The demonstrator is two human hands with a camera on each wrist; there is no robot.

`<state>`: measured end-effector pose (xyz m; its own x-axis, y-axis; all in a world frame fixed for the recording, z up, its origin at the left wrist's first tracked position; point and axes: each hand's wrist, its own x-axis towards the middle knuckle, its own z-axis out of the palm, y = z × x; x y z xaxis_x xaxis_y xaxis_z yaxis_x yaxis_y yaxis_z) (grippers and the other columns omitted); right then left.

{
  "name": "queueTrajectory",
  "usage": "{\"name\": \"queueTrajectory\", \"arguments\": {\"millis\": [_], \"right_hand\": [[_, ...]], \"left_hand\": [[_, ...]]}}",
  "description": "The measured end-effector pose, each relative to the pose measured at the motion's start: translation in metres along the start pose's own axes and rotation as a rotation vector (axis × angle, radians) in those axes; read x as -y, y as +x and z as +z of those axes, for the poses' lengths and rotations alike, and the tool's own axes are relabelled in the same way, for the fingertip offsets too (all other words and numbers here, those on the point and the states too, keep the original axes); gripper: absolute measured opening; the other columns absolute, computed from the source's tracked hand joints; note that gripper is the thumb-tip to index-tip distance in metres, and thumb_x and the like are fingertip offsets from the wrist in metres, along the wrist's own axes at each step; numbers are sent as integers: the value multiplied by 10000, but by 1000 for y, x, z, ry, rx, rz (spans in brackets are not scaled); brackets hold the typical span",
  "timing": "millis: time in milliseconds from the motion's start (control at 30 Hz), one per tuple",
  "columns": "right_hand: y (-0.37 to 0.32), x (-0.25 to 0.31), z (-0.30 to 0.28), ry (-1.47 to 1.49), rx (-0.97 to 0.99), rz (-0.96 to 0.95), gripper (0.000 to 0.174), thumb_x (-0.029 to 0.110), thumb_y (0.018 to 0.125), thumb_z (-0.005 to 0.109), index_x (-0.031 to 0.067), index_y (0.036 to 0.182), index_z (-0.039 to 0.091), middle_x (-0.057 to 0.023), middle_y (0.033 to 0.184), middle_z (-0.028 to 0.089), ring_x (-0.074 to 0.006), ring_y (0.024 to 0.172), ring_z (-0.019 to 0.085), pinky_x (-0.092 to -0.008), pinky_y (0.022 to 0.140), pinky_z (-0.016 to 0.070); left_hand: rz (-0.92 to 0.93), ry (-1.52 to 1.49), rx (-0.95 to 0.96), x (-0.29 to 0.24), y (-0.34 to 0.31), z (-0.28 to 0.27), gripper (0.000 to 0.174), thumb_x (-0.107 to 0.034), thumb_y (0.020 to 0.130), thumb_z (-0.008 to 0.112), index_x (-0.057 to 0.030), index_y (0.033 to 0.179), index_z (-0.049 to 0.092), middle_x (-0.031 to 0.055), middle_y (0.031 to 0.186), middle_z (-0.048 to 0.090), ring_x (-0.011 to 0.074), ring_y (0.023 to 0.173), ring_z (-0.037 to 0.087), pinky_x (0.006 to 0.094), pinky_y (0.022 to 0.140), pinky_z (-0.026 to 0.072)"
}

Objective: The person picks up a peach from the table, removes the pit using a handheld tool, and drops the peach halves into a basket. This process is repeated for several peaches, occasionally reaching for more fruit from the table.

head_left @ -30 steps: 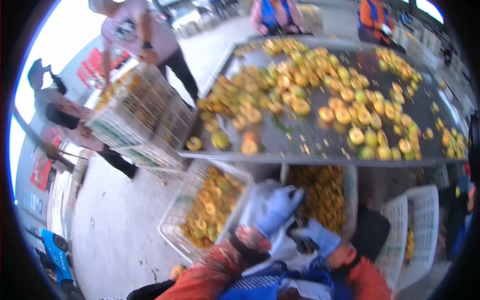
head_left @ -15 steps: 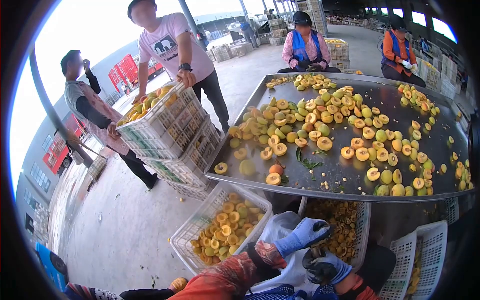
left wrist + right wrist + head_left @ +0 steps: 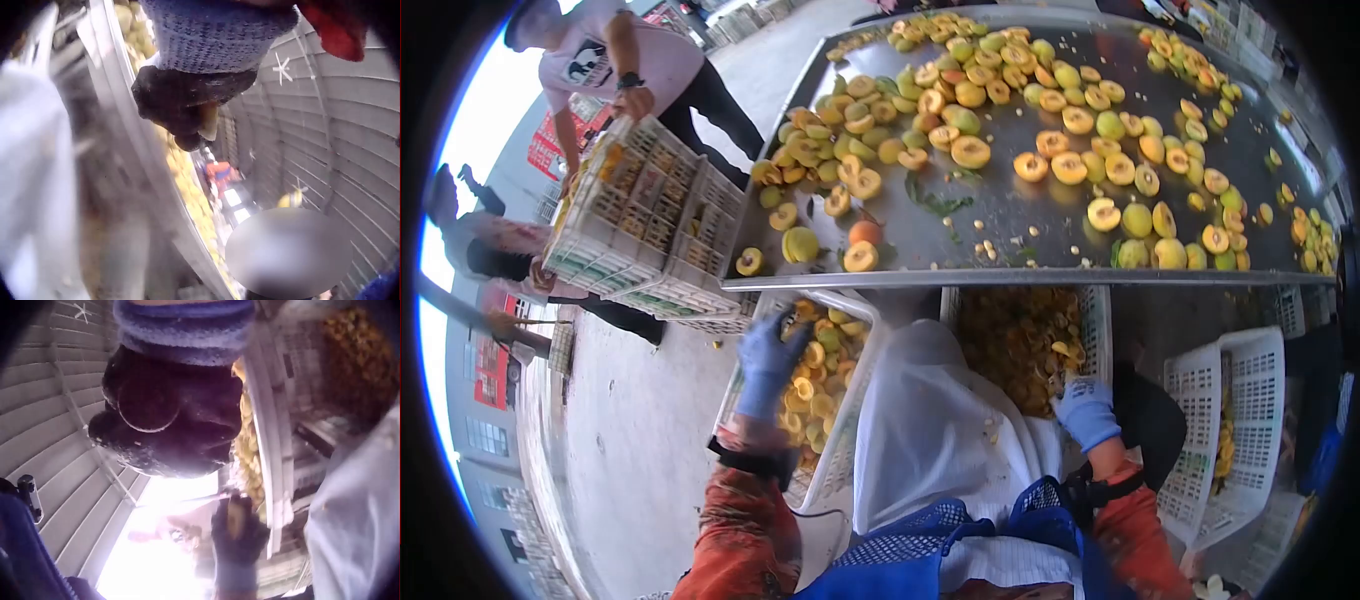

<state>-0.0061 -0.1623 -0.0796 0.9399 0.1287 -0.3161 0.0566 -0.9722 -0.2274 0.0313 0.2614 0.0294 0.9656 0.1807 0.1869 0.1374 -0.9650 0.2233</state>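
My left hand [image 3: 770,365], in a blue knit glove with dark palm and fingers, is over the white crate [image 3: 840,470] of halved yellow-orange fruit [image 3: 805,395]. A pale tan fruit piece [image 3: 209,122] shows between its fingers in the left wrist view. My right hand [image 3: 1086,408], gloved the same way, hangs at the near right corner of a second crate [image 3: 1097,310] of browner cut pieces [image 3: 1025,345]. In the right wrist view its dark fingers [image 3: 169,447] are curled; I cannot tell what they hold. A pale cloth [image 3: 940,420] covers my lap between the crates.
A metal table [image 3: 1020,230] strewn with whole and halved fruit stands ahead, its raised edge above both crates. Two people at left stand by stacked full crates [image 3: 640,200]. More white crates [image 3: 1230,430] lie tilted at right.
My hands were together over the cloth and right crate. They have parted: the left has moved left over the halved fruit, the right rightward. The head view has tipped down.
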Motion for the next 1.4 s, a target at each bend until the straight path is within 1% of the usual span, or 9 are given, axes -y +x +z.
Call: {"name": "queueTrajectory", "arguments": {"millis": [100, 300, 467, 633, 800, 867, 1033, 1167, 1400], "right_hand": [[0, 8, -5, 150, 63, 139, 506, 402, 698, 578, 28, 1032, 513, -180, 882, 595, -317, 806, 582, -382, 703, 456], [-12, 22, -31, 327, 1, 132, 459, 363, 696, 591, 55, 1026, 504, -162, 823, 601, -320, 755, 585, -402, 662, 454], [-26, 26, -33, 374, -83, 135, 406, 348, 705, 588, 61, 980, 506, -167, 742, 596, -331, 705, 583, -415, 615, 449], [-18, 52, -31, 364, -134, -37, 394, 331, 701, 590, 55, 966, 499, -168, 679, 583, -334, 659, 580, -418, 591, 449], [-11, 119, -76, 393, -277, -235, 377, 310, 702, 592, 45, 950, 492, -154, 629, 579, -323, 592, 579, -416, 539, 447], [-13, 138, -86, 362, -296, -287, 353, 297, 705, 589, 49, 936, 489, -153, 628, 577, -319, 593, 581, -417, 533, 445], [-26, 154, -87, 354, -309, -312, 351, 270, 698, 594, 49, 949, 486, -149, 634, 574, -313, 596, 582, -408, 534, 443], [-31, 156, -81, 347, -327, -319, 406, 251, 686, 605, 29, 1007, 489, -163, 653, 576, -314, 607, 580, -399, 542, 439], [-37, 164, -70, 421, -285, -254, 346, 244, 697, 598, 33, 946, 482, -173, 652, 575, -339, 628, 578, -411, 553, 448]], "left_hand": [[-78, -6, -86, -12, 45, -5, 426, -455, 721, 550, -171, 1037, 567, 95, 991, 586, 270, 966, 512, 412, 853, 336], [-76, -78, 465, -31, 147, 96, 551, -433, 627, 632, -136, 1079, 523, 159, 1068, 552, 304, 1007, 520, 372, 838, 385], [93, -53, 224, -67, 137, 90, 499, -349, 658, 659, -15, 1003, 525, 153, 879, 602, 286, 835, 585, 358, 703, 461], [-295, -1614, 258, -73, 69, 52, 328, -243, 761, 563, 10, 966, 523, 114, 793, 581, 181, 585, 560, 252, 502, 456], [-245, -1923, 538, -110, -2, 39, 425, -299, 826, 418, -2, 1130, 417, 142, 931, 554, 228, 648, 550, 311, 528, 436], [129, -1422, 234, -121, -24, 48, 399, -274, 832, 418, -23, 1142, 421, 150, 939, 566, 229, 677, 570, 277, 545, 450], [411, -1058, 102, -135, -39, 20, 351, 24, 788, 459, -13, 1137, 441, 119, 936, 586, 173, 779, 589, 274, 629, 491], [214, -1157, 356, -129, -43, 12, 294, -33, 780, 514, -24, 1073, 495, 123, 928, 586, 208, 771, 585, 301, 692, 479], [444, -783, -223, -137, -50, 22, 264, -168, 778, 553, -15, 991, 527, 157, 868, 587, 271, 774, 587, 327, 685, 465]]}}
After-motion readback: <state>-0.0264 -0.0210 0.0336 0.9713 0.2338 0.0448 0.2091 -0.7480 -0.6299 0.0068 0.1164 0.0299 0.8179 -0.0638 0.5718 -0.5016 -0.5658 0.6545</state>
